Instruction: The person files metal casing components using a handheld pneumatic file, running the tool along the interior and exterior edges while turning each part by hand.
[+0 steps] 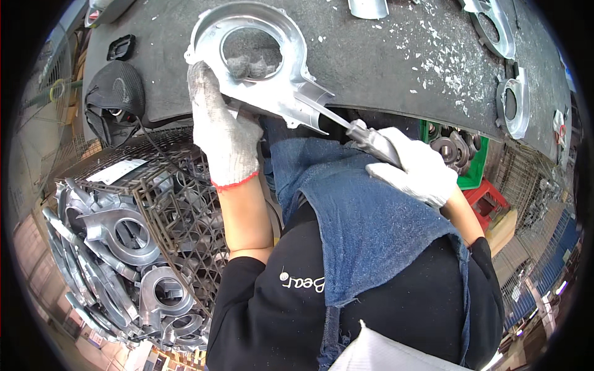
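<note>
My left hand (224, 127), in a pale knit glove with a red cuff, is closed on the left side of a silvery cast-metal housing (296, 46). The casting has a large round opening and a spout-like outlet pointing toward me. Its fingertips show through the opening. My right hand (421, 167), in a white glove, is wrapped round the grey body of a file-like tool (377, 143). The slim metal shaft of this tool reaches up and left to the outlet of the housing. Whether its tip touches the inner wall, I cannot tell.
Metal flakes (433, 62) litter the dark worktable (359, 68). More castings (513, 105) lie at its right edge. At left are a black mesh-covered object (117, 93) and a wire basket (167, 216) beside heaped housings (124, 238). A green crate (479, 164) of metal parts stands right.
</note>
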